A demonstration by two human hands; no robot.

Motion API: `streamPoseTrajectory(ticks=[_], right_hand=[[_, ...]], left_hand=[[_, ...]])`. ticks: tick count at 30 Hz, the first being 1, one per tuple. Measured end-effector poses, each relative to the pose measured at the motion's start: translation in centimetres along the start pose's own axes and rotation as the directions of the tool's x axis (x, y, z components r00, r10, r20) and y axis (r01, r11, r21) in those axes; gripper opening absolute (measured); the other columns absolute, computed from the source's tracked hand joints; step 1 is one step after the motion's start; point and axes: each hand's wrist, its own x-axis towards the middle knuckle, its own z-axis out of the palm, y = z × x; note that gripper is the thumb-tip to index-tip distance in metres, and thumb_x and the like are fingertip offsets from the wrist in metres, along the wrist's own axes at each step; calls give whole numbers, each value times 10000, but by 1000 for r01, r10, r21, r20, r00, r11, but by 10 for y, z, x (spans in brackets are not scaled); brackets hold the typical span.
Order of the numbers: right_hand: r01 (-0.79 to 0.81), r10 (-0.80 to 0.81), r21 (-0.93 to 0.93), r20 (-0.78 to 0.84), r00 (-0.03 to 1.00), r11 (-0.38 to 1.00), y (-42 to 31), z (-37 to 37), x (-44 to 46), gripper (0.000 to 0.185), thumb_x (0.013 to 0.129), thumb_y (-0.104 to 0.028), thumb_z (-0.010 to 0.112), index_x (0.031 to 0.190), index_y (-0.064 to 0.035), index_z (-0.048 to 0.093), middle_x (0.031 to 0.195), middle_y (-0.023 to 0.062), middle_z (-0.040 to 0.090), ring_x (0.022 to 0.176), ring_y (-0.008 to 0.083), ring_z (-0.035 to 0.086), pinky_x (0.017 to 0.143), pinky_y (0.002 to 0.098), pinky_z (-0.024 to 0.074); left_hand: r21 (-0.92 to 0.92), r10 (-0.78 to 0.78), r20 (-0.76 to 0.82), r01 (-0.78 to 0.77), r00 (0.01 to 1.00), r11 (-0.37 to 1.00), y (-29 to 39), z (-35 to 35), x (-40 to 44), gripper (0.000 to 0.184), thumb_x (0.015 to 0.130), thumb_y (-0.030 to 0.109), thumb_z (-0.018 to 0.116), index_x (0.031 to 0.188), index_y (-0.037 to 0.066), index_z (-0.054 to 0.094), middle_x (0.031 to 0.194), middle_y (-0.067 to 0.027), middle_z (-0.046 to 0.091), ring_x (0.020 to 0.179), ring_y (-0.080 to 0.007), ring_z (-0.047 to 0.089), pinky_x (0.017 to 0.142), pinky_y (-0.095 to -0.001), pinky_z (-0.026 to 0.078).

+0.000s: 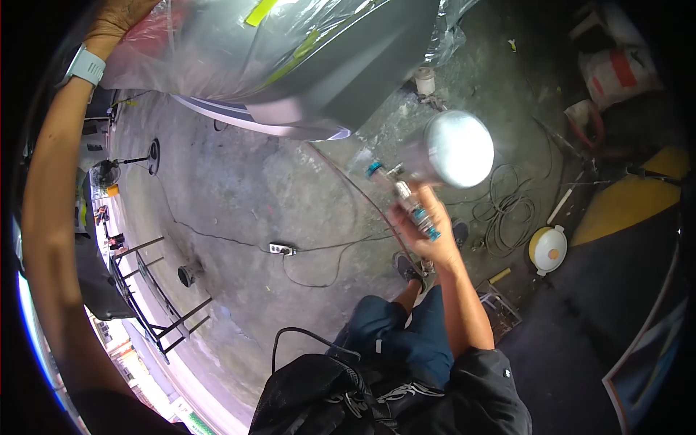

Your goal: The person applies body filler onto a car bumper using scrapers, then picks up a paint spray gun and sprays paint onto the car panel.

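Note:
My right hand point(431, 225) is wrapped round the handle of a spray gun point(403, 191) with blue fittings. The gun's large, pale paint cup point(459, 149) points up toward me, slightly blurred. Ahead of the gun is a grey vehicle panel point(326, 87), partly covered by clear plastic film point(210, 43) with yellow-green tape point(259, 11). At the upper left, my left hand point(122, 17) reaches the edge of the film, with a pale watch on its wrist. The frame edge cuts off its fingers, so its grip is hidden.
A hose point(355, 187) runs across the concrete floor toward my feet. A power strip point(282, 249) with cables lies in the middle. Coiled hose point(507, 217) and a white-lidded pot point(548, 251) are at right. A metal frame point(156, 297) and a fan point(106, 173) stand left.

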Motion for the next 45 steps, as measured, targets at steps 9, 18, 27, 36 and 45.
streamPoseTrajectory(ticks=[9,18,27,36,45], right_hand=[[-179,284,254,-469,837,950,22,-39,3,372,960,-69,656,1292,-90,490,828,-20,576,665,57,543,531,212,429],[-42,22,-94,-196,980,995,28,24,-39,385,878,-19,710,1233,-30,561,869,11,623,820,118,613,753,269,498],[99,-108,-121,-75,991,988,59,-23,-5,356,865,-41,720,1201,-57,602,954,44,642,875,111,601,775,287,489],[-11,-50,-128,-470,881,992,75,-162,115,322,941,-140,689,1228,-76,559,881,0,624,771,74,573,672,254,488],[125,-220,-233,-446,867,964,95,-134,90,329,905,-92,667,1220,-84,568,970,27,663,859,137,631,761,296,507]], left_hand=[[75,22,32,-25,999,997,-27,8,3,599,785,642,676,1007,99,556,667,-136,653,572,-396,643,503,-509,474],[409,401,308,-500,863,763,-119,24,-19,430,913,204,603,1318,110,493,1047,-54,647,822,-196,662,670,-331,512],[381,190,415,-360,890,852,-153,26,-28,557,879,-43,600,1423,52,532,1207,-78,647,926,-197,634,904,-299,530],[-231,-51,226,105,973,967,-96,15,-22,349,966,94,660,1278,-46,593,725,45,285,640,-56,292,622,-174,330],[-141,10,214,21,977,990,-76,7,-16,344,971,84,652,1276,-62,587,730,58,272,646,-45,277,622,-167,322]])
